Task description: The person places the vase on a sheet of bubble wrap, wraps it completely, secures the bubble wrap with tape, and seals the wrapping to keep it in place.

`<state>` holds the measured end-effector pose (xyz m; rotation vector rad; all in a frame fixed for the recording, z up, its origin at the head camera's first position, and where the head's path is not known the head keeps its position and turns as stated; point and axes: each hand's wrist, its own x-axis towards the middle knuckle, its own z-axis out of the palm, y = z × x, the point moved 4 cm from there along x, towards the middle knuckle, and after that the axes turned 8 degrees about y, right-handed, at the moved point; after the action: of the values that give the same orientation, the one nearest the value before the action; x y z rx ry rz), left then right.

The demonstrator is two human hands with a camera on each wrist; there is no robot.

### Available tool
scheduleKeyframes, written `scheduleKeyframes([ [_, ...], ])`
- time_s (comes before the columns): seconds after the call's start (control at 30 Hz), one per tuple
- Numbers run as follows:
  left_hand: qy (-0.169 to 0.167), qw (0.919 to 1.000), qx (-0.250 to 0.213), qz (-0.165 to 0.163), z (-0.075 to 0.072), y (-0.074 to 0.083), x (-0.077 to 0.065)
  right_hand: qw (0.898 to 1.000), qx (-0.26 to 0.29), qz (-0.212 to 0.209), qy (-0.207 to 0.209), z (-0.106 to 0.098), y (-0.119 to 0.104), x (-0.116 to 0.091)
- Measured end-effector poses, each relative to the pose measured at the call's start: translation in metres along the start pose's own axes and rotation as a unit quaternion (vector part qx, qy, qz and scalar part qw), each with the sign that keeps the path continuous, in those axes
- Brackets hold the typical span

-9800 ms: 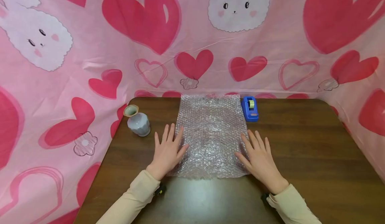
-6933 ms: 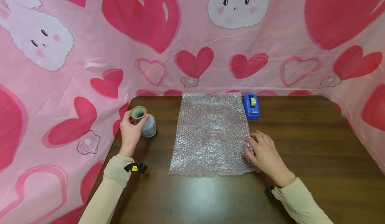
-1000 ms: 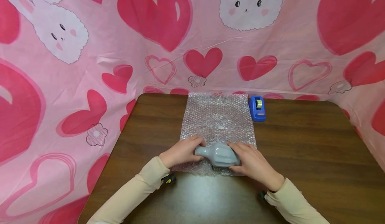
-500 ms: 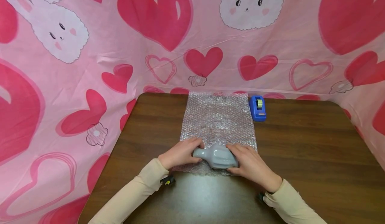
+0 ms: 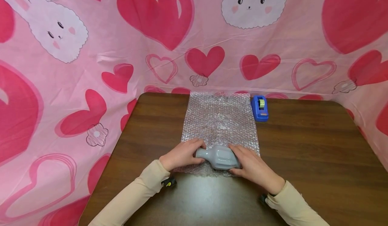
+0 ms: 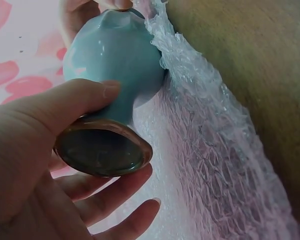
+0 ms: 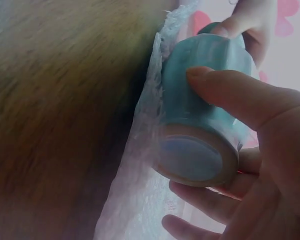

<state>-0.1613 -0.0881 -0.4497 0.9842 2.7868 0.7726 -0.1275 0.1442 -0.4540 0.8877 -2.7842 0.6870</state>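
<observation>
A pale blue-grey ceramic vase (image 5: 222,157) lies on its side across the near end of a sheet of bubble wrap (image 5: 219,118). My left hand (image 5: 183,154) grips its neck, thumb on the near side and fingers on the far side. In the left wrist view the brown-rimmed mouth of the vase (image 6: 102,147) faces the camera. Around the base end curls my right hand (image 5: 254,165). The right wrist view shows the vase's round foot (image 7: 195,157), with the right thumb (image 7: 225,90) on the body.
A blue tape dispenser (image 5: 260,108) stands beside the far right corner of the bubble wrap. All this is on a dark wooden table (image 5: 303,145). Behind and to the left hangs a pink curtain (image 5: 206,30) with hearts and rabbits.
Earlier the vase stood upright at the table's left, where my left hand took its rim. Now it lies on the bubble wrap in both hands. Over the last second it has barely shifted.
</observation>
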Motion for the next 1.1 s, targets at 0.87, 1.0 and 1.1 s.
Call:
scheduleKeyframes([
  [0.87,0.04,0.9986,0.015,0.033,-0.003,0.013,0.002,0.996,-0.075,-0.04,-0.009,0.013,-0.011,-0.008],
  [1.0,0.075,0.9924,0.08,0.055,-0.004,0.024,0.004,0.995,-0.087,-0.05,0.0,0.012,-0.011,-0.007],
  [1.1,0.091,0.9843,0.131,0.076,-0.002,0.034,0.005,0.994,-0.096,-0.06,0.013,0.012,-0.011,-0.006],
])
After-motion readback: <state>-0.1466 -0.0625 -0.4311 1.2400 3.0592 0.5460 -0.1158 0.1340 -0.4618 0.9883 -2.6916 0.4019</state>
